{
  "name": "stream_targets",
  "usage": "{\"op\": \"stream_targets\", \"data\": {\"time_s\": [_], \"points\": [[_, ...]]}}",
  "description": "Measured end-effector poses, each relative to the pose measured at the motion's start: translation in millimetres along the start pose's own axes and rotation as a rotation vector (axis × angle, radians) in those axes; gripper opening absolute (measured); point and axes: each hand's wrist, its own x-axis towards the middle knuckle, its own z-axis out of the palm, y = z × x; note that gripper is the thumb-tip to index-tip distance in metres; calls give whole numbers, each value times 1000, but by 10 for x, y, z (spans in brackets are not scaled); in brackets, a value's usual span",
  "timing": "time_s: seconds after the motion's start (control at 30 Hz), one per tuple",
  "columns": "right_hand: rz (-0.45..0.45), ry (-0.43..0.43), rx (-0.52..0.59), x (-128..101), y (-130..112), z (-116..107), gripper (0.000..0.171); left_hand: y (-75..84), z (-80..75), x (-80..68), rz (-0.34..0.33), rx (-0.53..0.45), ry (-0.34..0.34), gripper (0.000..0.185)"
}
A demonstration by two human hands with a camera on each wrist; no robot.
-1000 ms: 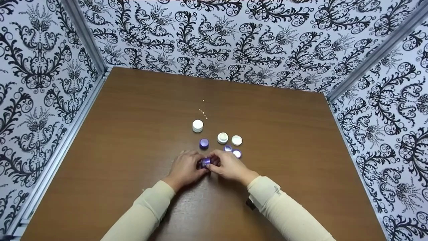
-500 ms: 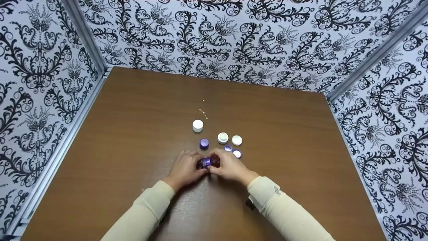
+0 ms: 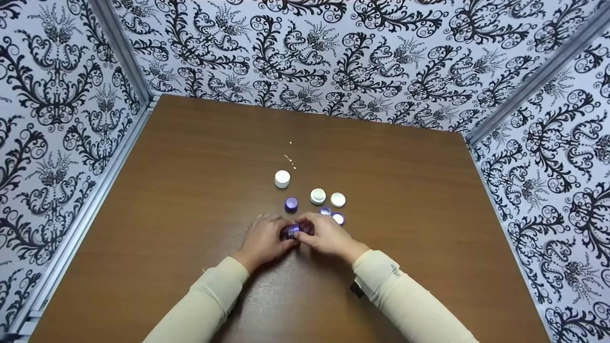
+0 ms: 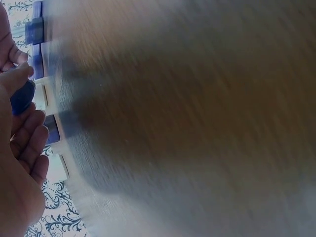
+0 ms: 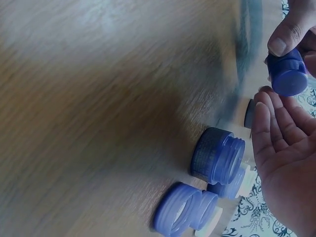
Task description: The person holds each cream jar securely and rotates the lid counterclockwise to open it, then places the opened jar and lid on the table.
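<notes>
Between my two hands is a small purple jar [image 3: 293, 231], held on its side just above the table. My left hand [image 3: 267, 238] grips one end; in the right wrist view its thumb [image 5: 282, 42] presses along the side of the jar. My right hand [image 3: 329, 236] pinches the other end between thumb and fingers in the head view. The right wrist view shows that end's flat round face, close to the right fingertips [image 5: 264, 98]. In the left wrist view, only a dark blue-looking part of the jar [image 4: 22, 98] shows inside the left palm.
Beyond my hands stand a purple jar [image 3: 290, 204], a white lidded jar [image 3: 282, 179] and an open white jar [image 3: 318, 196]. A white lid [image 3: 338, 199] lies beside it. Near my right hand are an open threaded purple jar [image 5: 210, 155] and a purple lid [image 5: 170, 210]. White crumbs [image 3: 290, 162] lie farther back.
My right fingers stood looser around the jar's end half a second ago and are now closed in on it again, as they were one second ago. The left hand stays put.
</notes>
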Motion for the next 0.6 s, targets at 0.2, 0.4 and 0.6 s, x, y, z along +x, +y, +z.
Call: {"op": "stream_targets", "data": {"time_s": [0.2,0.4,0.6], "points": [[21,-24,9,5,2,1,24,1,-6,-7,5,3,-4,39],[14,-25,-10,9,14,-4,27,4,-12,-9,6,6,-8,40],[-19,-10,-60,-1,22,-8,32,9,-17,0,-1,18,-27,38]]}}
